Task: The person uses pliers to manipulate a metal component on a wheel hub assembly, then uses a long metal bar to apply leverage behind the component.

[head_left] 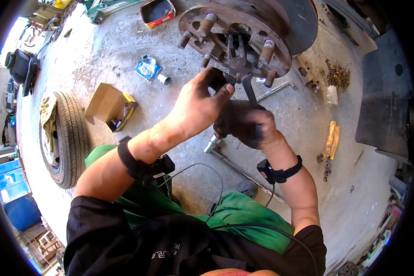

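In front of me is a rusty wheel hub with several threaded studs around its flange. A dark jaw puller sits at the hub's centre, its arms reaching into the middle opening. My left hand, blackened at the fingers, is closed at the puller's near left side; the exact grip is partly hidden. Just right of it and lower, my right hand is wrapped around a dark wrench, whose upper end reaches the puller. The sooty right fingers partly hide the wrench's lower part.
Below my hands lies a long bar with a socket. A metal L-shaped wrench rests under the hub. Left are an open carton, a blue packet and a tyre. Orange wrapping lies right; cables cross my lap.
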The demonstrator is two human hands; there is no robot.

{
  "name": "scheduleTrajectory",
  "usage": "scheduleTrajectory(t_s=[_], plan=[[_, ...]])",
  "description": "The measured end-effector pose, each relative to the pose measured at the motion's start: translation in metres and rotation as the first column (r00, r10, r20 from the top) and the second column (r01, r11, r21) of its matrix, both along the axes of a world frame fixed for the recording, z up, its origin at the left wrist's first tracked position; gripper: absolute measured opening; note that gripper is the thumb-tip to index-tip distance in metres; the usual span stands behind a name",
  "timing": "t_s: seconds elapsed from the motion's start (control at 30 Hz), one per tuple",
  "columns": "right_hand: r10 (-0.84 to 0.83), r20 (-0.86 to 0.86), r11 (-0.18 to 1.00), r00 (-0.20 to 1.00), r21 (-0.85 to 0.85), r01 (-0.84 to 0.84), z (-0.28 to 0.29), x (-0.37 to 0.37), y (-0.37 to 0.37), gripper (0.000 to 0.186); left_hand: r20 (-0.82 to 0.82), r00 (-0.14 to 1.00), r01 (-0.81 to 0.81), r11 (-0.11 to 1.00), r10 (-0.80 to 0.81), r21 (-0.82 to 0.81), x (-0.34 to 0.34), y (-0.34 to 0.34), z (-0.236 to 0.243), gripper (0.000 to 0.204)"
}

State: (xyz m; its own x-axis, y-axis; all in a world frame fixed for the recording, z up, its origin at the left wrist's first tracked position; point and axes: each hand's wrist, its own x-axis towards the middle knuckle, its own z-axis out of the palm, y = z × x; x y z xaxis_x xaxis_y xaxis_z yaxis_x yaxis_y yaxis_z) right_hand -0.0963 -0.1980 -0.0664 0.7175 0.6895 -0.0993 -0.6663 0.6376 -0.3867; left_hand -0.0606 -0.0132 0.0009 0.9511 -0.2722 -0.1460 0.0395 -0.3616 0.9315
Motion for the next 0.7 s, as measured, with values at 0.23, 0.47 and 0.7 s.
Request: scheduleTrajectory(t_s=[0.23, 0.47, 0.7], plan=[[0.0, 0.118, 0.977, 0.993, -0.21, 0.025, -0.028, 0.002, 0.005, 0.029, -0.316, 0.949, -0.024, 0.996, -0.004, -0.083, -0.005, -0.025, -0.014, 0.051], [-0.077, 0.463, 0.926, 0.883, -0.296, 0.236, -0.057, 0.01, 0.005, 0.033, -0.142, 0.979, -0.149, 0.989, 0.148, 0.003, -0.004, -0.044, -0.022, 0.064], [-0.038, 0.763, 0.685, 0.645, -0.45, 0.573, -0.072, 0.01, 0.001, 0.04, -0.078, 0.981, -0.175, 0.984, 0.177, 0.033, 0.001, -0.051, -0.034, 0.044]])
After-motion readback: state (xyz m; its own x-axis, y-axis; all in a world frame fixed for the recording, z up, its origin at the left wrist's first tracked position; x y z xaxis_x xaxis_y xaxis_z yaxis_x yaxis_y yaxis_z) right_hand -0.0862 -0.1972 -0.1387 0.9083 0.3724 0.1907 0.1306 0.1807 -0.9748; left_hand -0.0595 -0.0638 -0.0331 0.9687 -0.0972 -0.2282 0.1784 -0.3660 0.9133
